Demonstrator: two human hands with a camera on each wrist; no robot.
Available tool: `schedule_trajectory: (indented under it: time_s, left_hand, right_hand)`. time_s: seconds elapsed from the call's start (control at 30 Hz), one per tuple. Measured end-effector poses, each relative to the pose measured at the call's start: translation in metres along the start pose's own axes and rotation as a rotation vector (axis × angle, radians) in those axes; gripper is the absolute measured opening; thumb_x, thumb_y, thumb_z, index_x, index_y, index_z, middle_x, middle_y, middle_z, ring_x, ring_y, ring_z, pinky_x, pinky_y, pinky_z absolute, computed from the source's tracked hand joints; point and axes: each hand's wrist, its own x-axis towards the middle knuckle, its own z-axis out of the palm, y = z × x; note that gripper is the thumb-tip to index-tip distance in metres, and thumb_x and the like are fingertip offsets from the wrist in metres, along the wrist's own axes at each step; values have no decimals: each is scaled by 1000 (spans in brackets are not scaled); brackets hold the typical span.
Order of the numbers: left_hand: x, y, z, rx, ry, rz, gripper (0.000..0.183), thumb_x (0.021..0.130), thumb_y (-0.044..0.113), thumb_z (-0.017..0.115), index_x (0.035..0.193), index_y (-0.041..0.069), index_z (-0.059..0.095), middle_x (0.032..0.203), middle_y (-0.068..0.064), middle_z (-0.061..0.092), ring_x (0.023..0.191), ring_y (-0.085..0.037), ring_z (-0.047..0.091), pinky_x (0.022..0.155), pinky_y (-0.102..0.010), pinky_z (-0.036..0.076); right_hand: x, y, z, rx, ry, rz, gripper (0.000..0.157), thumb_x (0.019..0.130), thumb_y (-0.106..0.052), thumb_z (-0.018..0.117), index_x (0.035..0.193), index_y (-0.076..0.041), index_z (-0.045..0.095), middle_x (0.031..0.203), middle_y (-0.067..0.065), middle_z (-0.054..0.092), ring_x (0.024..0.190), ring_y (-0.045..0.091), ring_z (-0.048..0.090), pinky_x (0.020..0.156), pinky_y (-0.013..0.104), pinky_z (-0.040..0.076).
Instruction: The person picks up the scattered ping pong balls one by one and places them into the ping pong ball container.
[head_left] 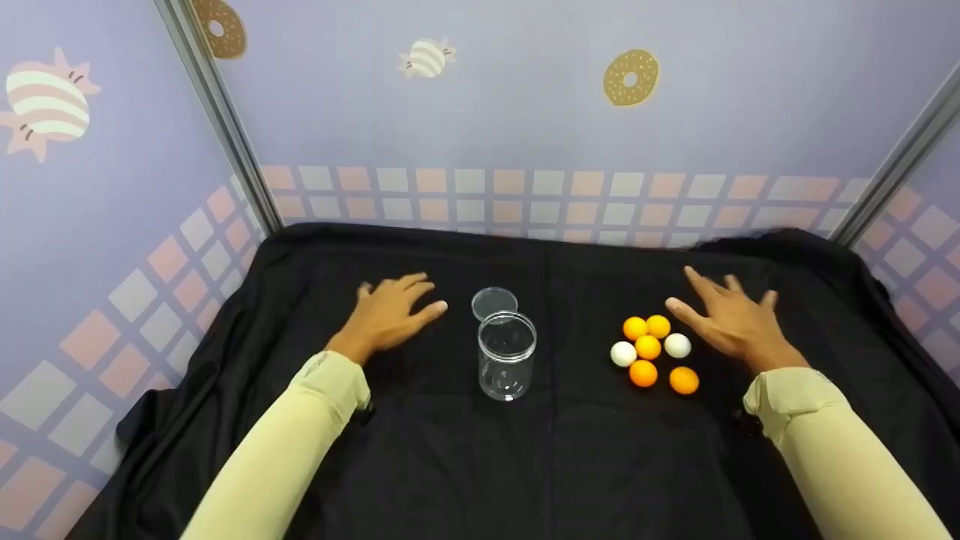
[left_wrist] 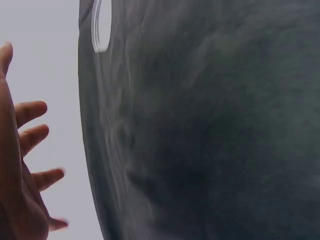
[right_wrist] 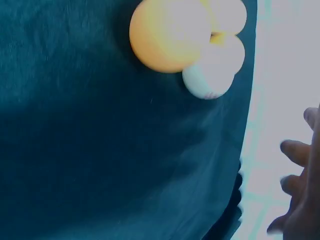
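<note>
A clear plastic jar [head_left: 506,367] stands upright and uncapped near the middle of the black cloth. Just behind it lies a clear round lid [head_left: 494,303], partly hidden by the jar's rim. To the right sits a loose cluster of orange balls [head_left: 648,347] and white balls [head_left: 677,346], which look like table tennis balls. My left hand [head_left: 386,313] hovers left of the jar and lid, fingers spread and holding nothing. On the other side, my right hand [head_left: 731,321] is spread just right of the balls, also without anything in it. Both wrist views show the fingers extended.
Black cloth [head_left: 450,465] covers the table, with folds along its left and back edges. Patterned walls [head_left: 525,112] enclose the back and sides, joined by metal corner posts [head_left: 232,127]. One orange ball [head_left: 684,380] sits slightly apart at the front right of the cluster.
</note>
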Motion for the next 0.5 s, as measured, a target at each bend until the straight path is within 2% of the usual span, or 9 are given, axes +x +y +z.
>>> schedule_trajectory:
  time_s: [0.1,0.17,0.27,0.37,0.5]
  left_hand:
    - [-8,13,5,-44,26,98,76,97,76,32,147,23,54,150,-2,54,133,-35,54,103,-64,39]
    - [-14,23,9,-90,34,154,72,99,72,36,147,21,55,145,-3,58,130,-33,57,101,-61,43]
    - [-22,36,14,-193,19,203,69,98,68,44,149,21,51,141,-2,61,128,-29,58,104,-60,41]
    - [-29,47,20,-284,-14,218,75,94,68,53,152,20,46,140,0,62,127,-26,60,107,-60,39]
    - [-33,57,29,-339,-41,214,91,86,73,62,154,16,41,141,-3,62,126,-28,62,108,-59,38]
  right_hand:
    - [0,-14,4,-28,74,-95,86,98,-75,34,164,-22,22,155,25,45,148,51,31,109,83,7]
    - [1,-24,8,-40,131,-170,84,98,-72,41,162,-18,28,147,22,56,140,47,45,112,78,17]
    - [3,-41,16,-24,212,-280,84,93,-70,54,157,-18,37,134,12,68,122,42,62,110,70,31]
    - [4,-61,24,-11,255,-385,87,85,-71,65,153,-21,43,126,3,73,112,38,67,103,64,40]
    - [4,-93,37,6,250,-477,94,75,-79,69,149,-24,47,123,-5,73,112,30,66,98,57,42]
